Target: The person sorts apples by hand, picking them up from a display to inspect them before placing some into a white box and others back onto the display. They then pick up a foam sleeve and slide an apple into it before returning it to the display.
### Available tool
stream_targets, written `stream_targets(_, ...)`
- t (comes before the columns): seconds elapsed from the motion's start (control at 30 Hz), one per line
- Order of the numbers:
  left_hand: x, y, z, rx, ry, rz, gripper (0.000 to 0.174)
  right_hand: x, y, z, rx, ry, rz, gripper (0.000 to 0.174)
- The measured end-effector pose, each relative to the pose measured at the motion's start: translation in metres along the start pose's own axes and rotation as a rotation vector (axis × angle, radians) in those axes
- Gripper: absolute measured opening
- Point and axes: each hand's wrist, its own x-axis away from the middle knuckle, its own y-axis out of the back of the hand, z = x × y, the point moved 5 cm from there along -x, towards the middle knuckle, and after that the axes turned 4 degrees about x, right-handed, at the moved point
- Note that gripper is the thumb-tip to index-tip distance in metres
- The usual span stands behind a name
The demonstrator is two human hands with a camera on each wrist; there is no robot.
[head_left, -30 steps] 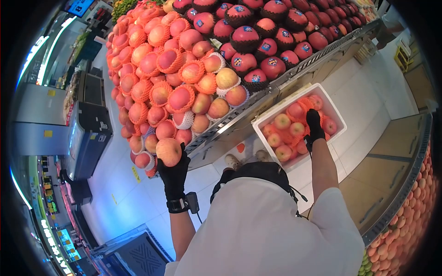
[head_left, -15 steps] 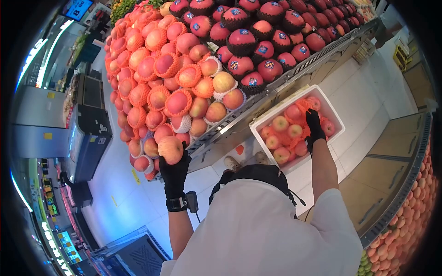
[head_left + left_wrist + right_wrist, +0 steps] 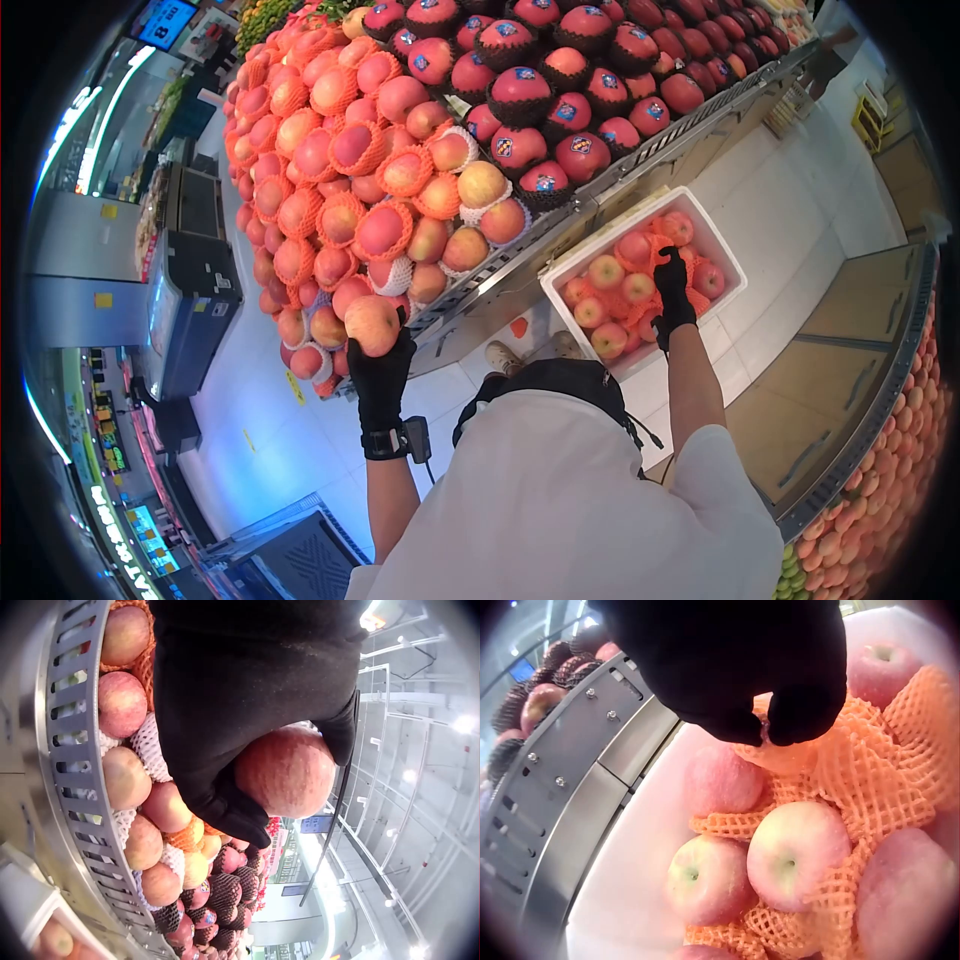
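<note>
My left hand (image 3: 380, 380) grips a bare red-yellow apple (image 3: 372, 326) beside the corner of the display. Black-gloved fingers and thumb curl round that apple (image 3: 289, 771) in the left wrist view. Over a white box (image 3: 714, 236) of apples, my right hand (image 3: 676, 300) reaches down with bent fingers. In the right wrist view, thumb and finger of that hand (image 3: 735, 660) pinch at an orange foam net (image 3: 862, 761); the exact contact is partly hidden. Bare apples (image 3: 799, 855) lie just below, among more netting.
A slatted metal rail (image 3: 480, 272) edges the display between my hands. Behind it are piled apples in orange nets (image 3: 350, 145) and dark red ones in black nets (image 3: 520, 90). Another fruit display (image 3: 880, 490) curves along the right, with cabinets (image 3: 830, 380) below.
My right hand has shifted a little left within the box, its fingers more bent. My left hand still holds the apple, almost unmoved. The head view has shifted slightly.
</note>
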Motion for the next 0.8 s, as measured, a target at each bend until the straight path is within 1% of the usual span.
stream_targets(0.1,-0.001,0.000,-0.012,0.010,0.016,0.044,0.032,-0.001,-0.015,-0.031,-0.150,0.104,-0.037,0.034)
stream_targets(0.13,0.000,0.001,-0.016,0.059,0.032,0.053,0.033,0.000,-0.018,-0.039,-0.193,0.146,-0.047,0.036)
stream_targets(0.2,0.002,0.003,-0.020,0.160,0.066,0.069,0.033,-0.002,-0.029,-0.066,-0.325,-0.025,0.045,0.032)
stream_targets(0.23,0.002,0.005,-0.018,0.137,0.058,0.064,0.032,-0.002,-0.034,-0.073,-0.387,-0.110,0.092,0.030)
stream_targets(0.27,0.002,0.007,-0.016,0.117,0.050,0.060,0.030,0.003,-0.010,-0.038,-0.296,-0.204,0.140,0.023)
stream_targets(0.3,0.002,0.009,-0.014,0.097,0.042,0.057,0.028,0.001,-0.002,-0.028,-0.195,-0.089,0.069,0.022)
stream_targets(0.37,0.004,0.009,-0.008,0.204,0.114,0.083,0.029,0.001,0.011,-0.004,0.002,0.136,-0.078,0.021)
stream_targets(0.4,0.005,0.009,-0.004,0.257,0.149,0.097,0.029,0.003,0.016,0.004,0.001,0.111,-0.094,0.021)
stream_targets(0.47,0.005,0.009,0.001,0.318,0.158,0.082,0.026,0.009,0.030,0.030,-0.002,0.057,-0.127,0.023)
stream_targets(0.5,0.004,0.010,0.005,0.348,0.162,0.077,0.025,0.013,0.038,0.045,-0.050,0.003,-0.127,0.023)
stream_targets(0.57,0.002,0.009,0.027,0.392,0.226,0.164,0.032,0.019,0.053,0.074,-0.143,-0.106,-0.127,0.025)
stream_targets(0.6,0.002,0.007,0.041,0.416,0.257,0.208,0.036,0.017,0.056,0.084,-0.149,-0.058,-0.121,0.026)
stream_targets(0.67,0.006,-0.007,0.085,1.512,0.754,0.278,0.049,0.018,0.061,0.104,-0.159,0.032,-0.106,0.028)
stream_targets(0.7,0.002,-0.012,0.083,2.067,0.991,0.299,0.055,0.018,0.061,0.111,-0.228,0.071,-0.131,0.032)
stream_targets(0.77,-0.008,-0.010,0.097,1.720,0.756,0.338,0.067,0.020,0.063,0.126,-0.364,0.166,-0.175,0.040)
stream_targets(0.8,-0.012,-0.007,0.094,1.691,0.732,0.330,0.067,0.018,0.062,0.131,-0.389,0.173,-0.134,0.045)
